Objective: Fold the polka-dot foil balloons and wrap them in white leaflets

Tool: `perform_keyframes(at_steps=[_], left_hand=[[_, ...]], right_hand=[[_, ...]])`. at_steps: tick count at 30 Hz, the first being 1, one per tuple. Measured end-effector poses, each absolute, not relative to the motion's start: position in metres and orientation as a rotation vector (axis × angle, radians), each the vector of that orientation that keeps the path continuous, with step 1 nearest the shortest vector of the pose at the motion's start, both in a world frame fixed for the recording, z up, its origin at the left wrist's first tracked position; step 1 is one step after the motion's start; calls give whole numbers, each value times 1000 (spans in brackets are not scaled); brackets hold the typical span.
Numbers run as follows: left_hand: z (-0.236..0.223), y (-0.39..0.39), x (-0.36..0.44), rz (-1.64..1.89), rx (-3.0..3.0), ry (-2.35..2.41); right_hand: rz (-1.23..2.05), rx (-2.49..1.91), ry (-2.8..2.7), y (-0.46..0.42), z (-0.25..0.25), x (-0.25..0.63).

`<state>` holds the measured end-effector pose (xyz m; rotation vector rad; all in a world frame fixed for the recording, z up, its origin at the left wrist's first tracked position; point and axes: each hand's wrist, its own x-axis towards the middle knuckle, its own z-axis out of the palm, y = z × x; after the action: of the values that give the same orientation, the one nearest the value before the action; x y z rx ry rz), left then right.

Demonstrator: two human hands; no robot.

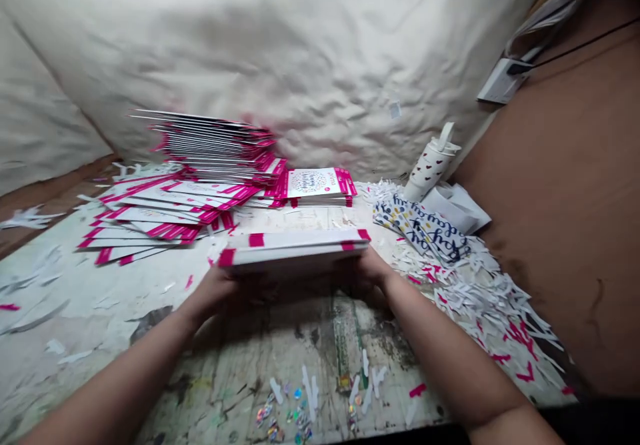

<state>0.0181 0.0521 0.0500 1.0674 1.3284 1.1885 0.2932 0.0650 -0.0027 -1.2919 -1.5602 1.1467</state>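
Between my two hands is a white cardboard piece with pink corners (300, 248), seen nearly edge-on above the table; whether it is one folded card or several together I cannot tell. My left hand (226, 286) grips its left end from below, fingers mostly hidden in shadow. At the right end my right hand (369, 270) grips it the same way. Just behind it lies a short, neat pile of white-and-pink printed cards (315, 183). A tall stack of similar cards (215, 151) rises at the left, with more cards (155, 208) fanned out before it.
White and pink paper scraps (480, 291) heap along the table's right side. A white tumbler with hearts (431, 165) stands by patterned printed strips (423, 228). Small shiny round bits (299, 413) lie near the front edge. A pale sheet (320, 65) covers the wall behind.
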Motion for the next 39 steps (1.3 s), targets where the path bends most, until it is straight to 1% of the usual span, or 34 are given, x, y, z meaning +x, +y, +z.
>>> perform_keyframes(at_steps=[3,5,7,9,12,15,16,17,19,21,23,28,31,34,35,37,39], left_hand=[[55,68,21,1027,1042,1272],[55,81,27,986,1009,1238],[51,94,29,881,1025,1264],[48,103,26,705,1117,1317],[53,108,14,392,1471,1484],[64,102,11,187,2054,1929],[65,99,15,154,2273,1992],[64,96,20,118,2491,1935],[56,92,35,-16,2803,1551],[45,91,49,-208,2869,1260],[38,91,57,-296,2866,1213],[42,64,64,-244,2908,1305],[42,18,70,-288,2917,1280],[40,-27,79,-389,2775,1247],[41,-37,83,-330,2684,1225],[42,-44,92,-68,2382,1152],[42,-40,102,241,1882,1030]], right_hand=[[1073,-1388,-1586,79,4,291],[978,-1500,-1603,89,12,295],[835,-1667,-1602,97,20,312],[641,-1870,-1566,96,26,345],[368,-2181,-1468,81,30,414],[288,-2444,-1432,58,22,473],[279,-2505,-1445,52,18,485],[268,-2552,-1468,47,13,494],[224,-2609,-1528,41,5,502],[162,-2628,-1588,37,-2,502],[105,-2627,-1634,35,-6,499],[-29,-2605,-1652,30,-7,496],[-128,-2587,-1603,29,6,498],[-274,-2562,-1526,22,28,482],[-328,-2531,-1516,15,34,467],[-411,-2386,-1596,-5,42,423],[-432,-1968,-1893,-35,42,367]])
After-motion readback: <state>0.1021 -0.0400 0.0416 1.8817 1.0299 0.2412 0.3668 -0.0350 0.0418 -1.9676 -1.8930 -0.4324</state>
